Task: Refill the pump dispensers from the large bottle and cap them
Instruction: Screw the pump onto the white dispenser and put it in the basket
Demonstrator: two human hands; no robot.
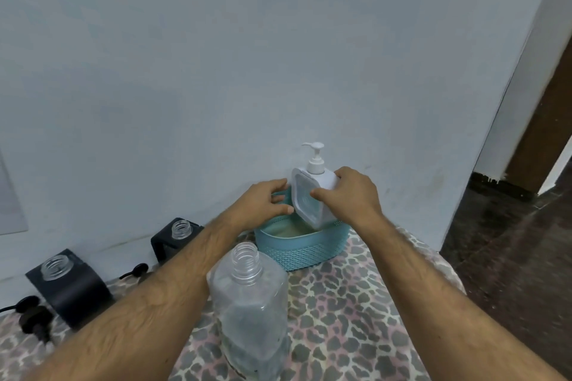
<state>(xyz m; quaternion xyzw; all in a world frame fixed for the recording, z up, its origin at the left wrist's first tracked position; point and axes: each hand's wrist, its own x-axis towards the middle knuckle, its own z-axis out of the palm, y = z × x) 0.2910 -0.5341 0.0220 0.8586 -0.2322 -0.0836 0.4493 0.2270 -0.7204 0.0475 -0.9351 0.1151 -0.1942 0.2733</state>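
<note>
White pump dispenser (312, 192) tilts over teal basket (301, 246), right hand (349, 195) gripping it, left hand (263, 201) seemingly touching with relaxed fingers

A pale blue painted wall (216, 56) fills most of the view. Right of it, a brown wooden door (544, 133) stands above dark glossy floor (510, 257).
</note>
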